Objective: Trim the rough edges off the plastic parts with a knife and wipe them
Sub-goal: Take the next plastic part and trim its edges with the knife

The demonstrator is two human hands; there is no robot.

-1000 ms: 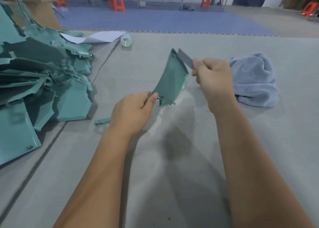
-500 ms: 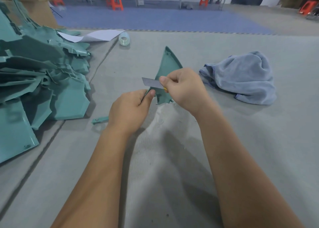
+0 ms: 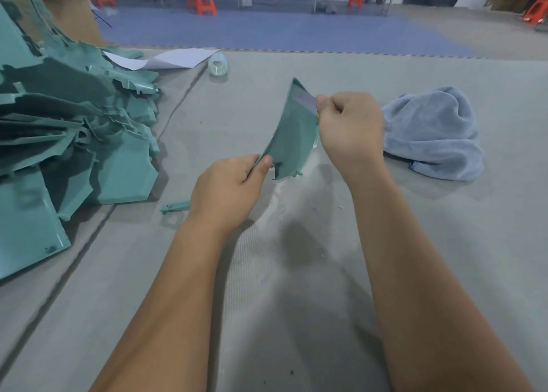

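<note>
**Blade on the part's upper edge**

My left hand [image 3: 228, 190] pinches the green plastic part [image 3: 292, 133] at its lower corner, above the tabletop [image 3: 296, 273]. My right hand [image 3: 348, 127] grips the knife [image 3: 304, 101], blade against its upper right edge. Blue cloth [image 3: 433, 133] lies right, part pile [image 3: 65, 130] left.

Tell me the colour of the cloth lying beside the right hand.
Light blue; the cloth shows plainly in the head view, the only one.
</note>
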